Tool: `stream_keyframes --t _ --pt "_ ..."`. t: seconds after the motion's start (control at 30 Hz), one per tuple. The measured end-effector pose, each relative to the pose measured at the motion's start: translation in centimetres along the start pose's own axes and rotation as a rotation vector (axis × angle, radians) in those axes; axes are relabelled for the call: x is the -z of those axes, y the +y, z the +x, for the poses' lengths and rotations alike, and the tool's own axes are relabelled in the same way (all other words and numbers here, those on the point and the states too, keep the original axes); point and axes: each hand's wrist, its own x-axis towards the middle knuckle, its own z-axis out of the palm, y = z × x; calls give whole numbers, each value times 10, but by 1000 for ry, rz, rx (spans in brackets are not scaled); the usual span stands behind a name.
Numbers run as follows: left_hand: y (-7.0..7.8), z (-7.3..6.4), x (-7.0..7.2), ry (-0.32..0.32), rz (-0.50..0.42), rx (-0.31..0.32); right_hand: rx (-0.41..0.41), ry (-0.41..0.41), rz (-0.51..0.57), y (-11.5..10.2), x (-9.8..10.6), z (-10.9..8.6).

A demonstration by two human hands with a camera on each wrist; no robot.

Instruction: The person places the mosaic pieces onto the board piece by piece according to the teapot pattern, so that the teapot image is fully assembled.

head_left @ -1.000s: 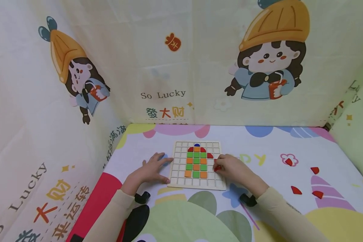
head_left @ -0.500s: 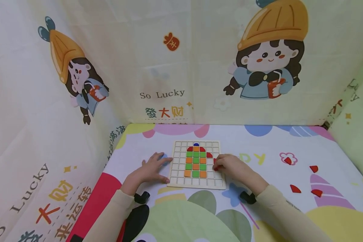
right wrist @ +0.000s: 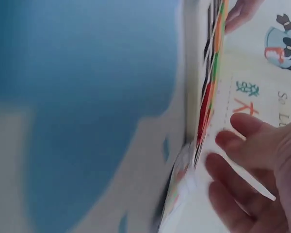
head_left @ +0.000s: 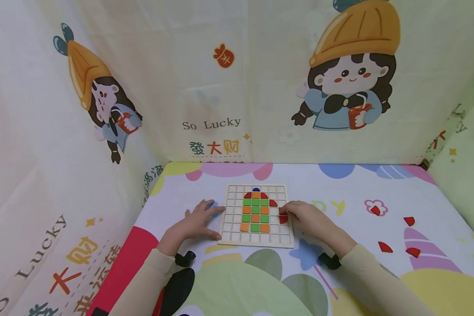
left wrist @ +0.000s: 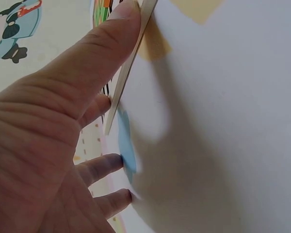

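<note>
A square wooden grid board (head_left: pixel 276 239) lies on the table, with green and orange square tiles (head_left: pixel 255 210) forming a block in its middle. Red curved pieces and a blue half-round piece (head_left: pixel 256 189) top the block. To its right sits one red piece (head_left: pixel 273 203), and further right a red piece (head_left: pixel 283 219) lies by the fingertips of my right hand (head_left: pixel 306 216). In the right wrist view those fingers (right wrist: pixel 228 165) are loosely bent with nothing between them. My left hand (head_left: pixel 195 223) is spread at the board's left edge, its thumb (left wrist: pixel 106 36) touching the rim.
Several loose red quarter-round pieces (head_left: pixel 385 247) lie on the patterned tablecloth (head_left: pixel 355 232) to the right. Cartoon-printed cloth walls (head_left: pixel 268 87) stand behind the table and on both sides.
My right hand has let go of the red piece and shifted slightly right, so more of that piece shows on the board. The left hand stays in place.
</note>
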Motion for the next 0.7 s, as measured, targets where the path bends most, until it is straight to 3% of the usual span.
stream_keyframes --t 0.13,0.33,0.57,0.7 --pt "0 0 -1 -7 -4 -2 34 88 -125 10 9 -14" --pt "1 1 0 -6 1 1 -34 137 -166 26 33 -37" --pt "3 1 1 -11 4 11 -96 81 -200 42 54 -70" --pt "4 1 1 -14 6 10 -187 4 -218 52 65 -92"
